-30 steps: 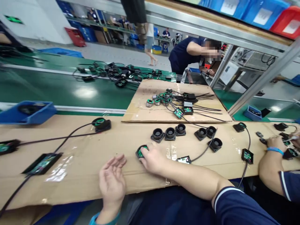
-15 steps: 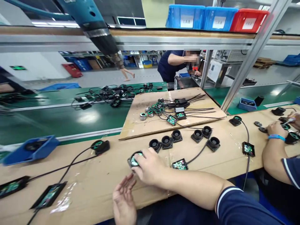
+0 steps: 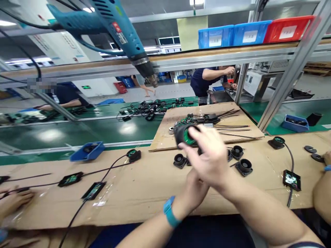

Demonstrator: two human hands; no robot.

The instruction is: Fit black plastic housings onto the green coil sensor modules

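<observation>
The right hand (image 3: 210, 162) gripped a lifted round black housing (image 3: 184, 135) (green board inside); left hand (image 3: 195, 182), mostly hidden, grip unclear; several housings (image 3: 244, 166) lay unhandled.

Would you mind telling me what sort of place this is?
Most likely an electronics assembly line: a green conveyor belt, wired circuit boards on a cardboard-covered bench, labelled parts bins overhead and a hanging heat gun.
</observation>
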